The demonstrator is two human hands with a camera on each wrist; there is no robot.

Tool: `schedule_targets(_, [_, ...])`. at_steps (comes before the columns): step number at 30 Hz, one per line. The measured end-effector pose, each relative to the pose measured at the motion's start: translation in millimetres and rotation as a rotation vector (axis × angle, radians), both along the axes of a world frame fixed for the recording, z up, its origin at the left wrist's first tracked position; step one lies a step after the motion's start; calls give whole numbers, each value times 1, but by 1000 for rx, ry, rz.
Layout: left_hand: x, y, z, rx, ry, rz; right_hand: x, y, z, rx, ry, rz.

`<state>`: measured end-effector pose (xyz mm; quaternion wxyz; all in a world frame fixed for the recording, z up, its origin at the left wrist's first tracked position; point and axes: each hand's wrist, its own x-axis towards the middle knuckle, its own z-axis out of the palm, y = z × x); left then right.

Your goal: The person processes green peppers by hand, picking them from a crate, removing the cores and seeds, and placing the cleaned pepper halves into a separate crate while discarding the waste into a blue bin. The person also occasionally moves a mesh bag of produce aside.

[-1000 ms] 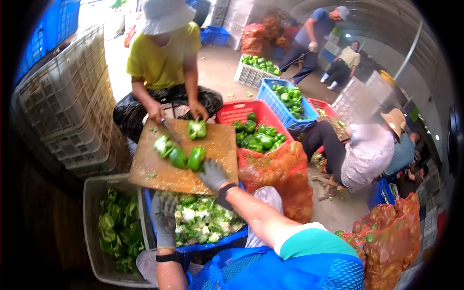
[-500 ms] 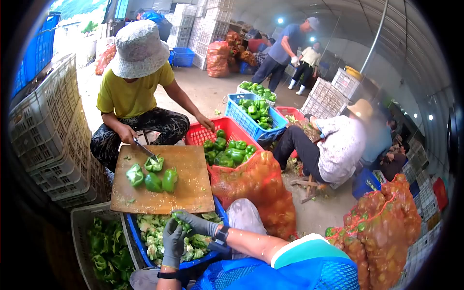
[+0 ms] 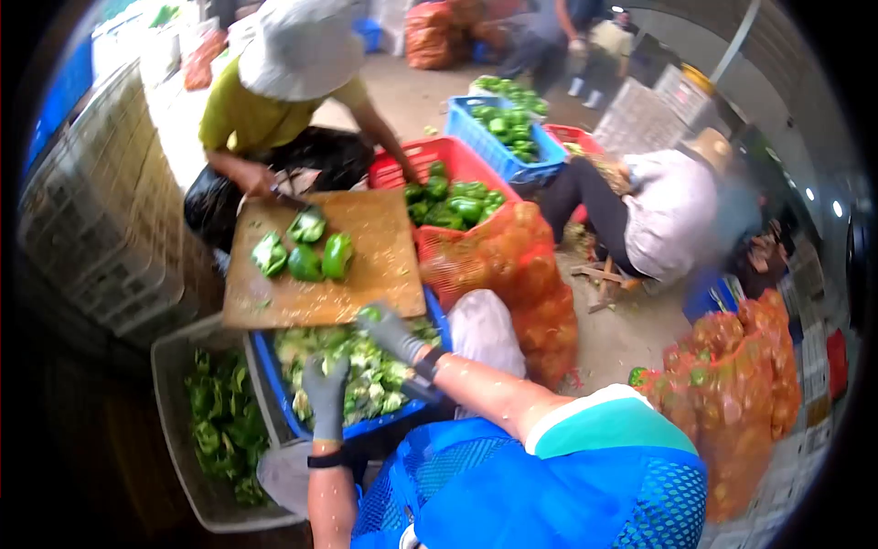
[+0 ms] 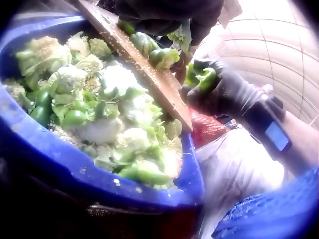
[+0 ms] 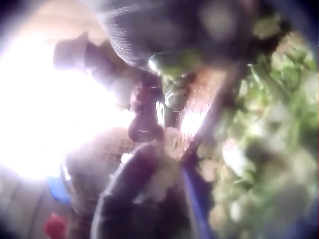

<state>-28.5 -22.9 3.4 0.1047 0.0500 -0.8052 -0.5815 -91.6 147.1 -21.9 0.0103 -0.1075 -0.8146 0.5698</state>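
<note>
Closest in, over the blue tub: the left grip, gloved, fingers spread and slack on the heap of pale trimmings, holding nothing. Just beyond, at the near edge of the chopping board: the right grip, also gloved, fingers curled round one green pepper piece, held just above the tub.

Probably light and hollow, that piece. Crisp wall, waxy skin, likely slick with juice. Liable to crack if squeezed hard. Best taken across the cut rim, thumb inside and fingers on the skin, as it seems to be held here.

On the board, well clear of the right grip: four cut peppers, close together. To the left of the tub, one grey crate with dark green pieces in it.

Right of the board: two orange net sacks, one touching the red crate, the other well apart. In the red crate, a pile of whole peppers, too many to count. Behind it, one blue crate of the same, then a pale crate further off.

Across the board, one person in a yellow shirt, what looks like a knife in one hand. Off to the right, one seated person in a pale shirt. Further back, more figures, too blurred to number.
</note>
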Motion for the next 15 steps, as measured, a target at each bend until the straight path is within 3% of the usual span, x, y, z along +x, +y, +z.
schedule_targets(2, [-5,-7,-20,-84,1,-26,-4,-1,9,-299,-144,-230])
schedule_targets(3, [-11,-10,-18,-225,-172,-166,-12,2,-24,-161,154,-102])
schedule_targets(4, [-13,-9,-16,-346,-365,-308,-10,-4,-28,-210,154,-47])
schedule_targets(5, [-8,-4,-13,-333,-374,-346,-7,-11,-31,-259,151,8])
schedule_targets(6, [-8,1,-10,-322,-367,-378,-7,-34,21,-468,-137,-29])
schedule_targets(8, [-11,3,-15,-429,-423,-467,-2,-65,76,-651,-352,205])
schedule_targets(9, [-12,4,-22,-373,-359,-478,-2,-74,81,-751,-256,490])
schedule_targets(10, [-13,6,-15,-318,-286,-497,-5,-75,96,-663,-275,708])
schedule_targets(11, [-15,5,-8,-391,-438,-492,-21,-77,95,-379,-30,759])
schedule_targets(12, [-12,3,0,-242,-328,-414,-42,-77,94,-91,218,785])
schedule_targets(13, [-14,3,-11,-246,-319,-396,-65,-71,99,220,275,664])
schedule_targets(15, [-16,-1,-24,-234,-230,-364,-122,-57,62,584,285,254])
